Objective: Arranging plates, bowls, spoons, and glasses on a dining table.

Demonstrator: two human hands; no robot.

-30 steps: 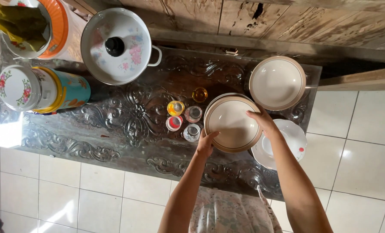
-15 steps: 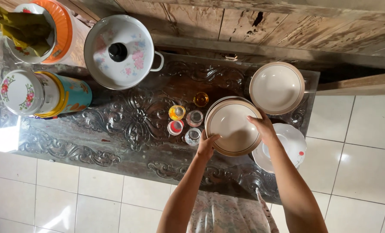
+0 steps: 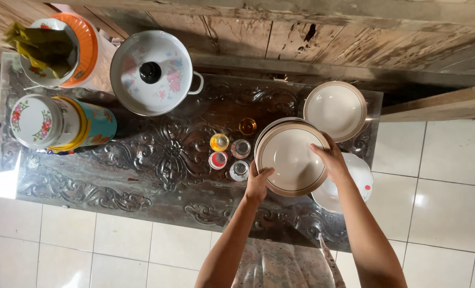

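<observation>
My left hand and my right hand grip opposite rims of a cream plate with a brown band, held above a stack of like plates whose edge shows at its upper left. A second cream plate lies on the table behind it. A white dish with a small red mark sits under my right forearm.
Several small glasses stand left of the held plate on a dark carved table under glass. A white floral lidded pot, a teal container and an orange-rimmed container sit at the left. Wooden wall behind, white tiles below.
The plate in both hands has lifted slightly and looks larger and nearer. The view has shifted a little, so the table's things sit lower in the picture.
</observation>
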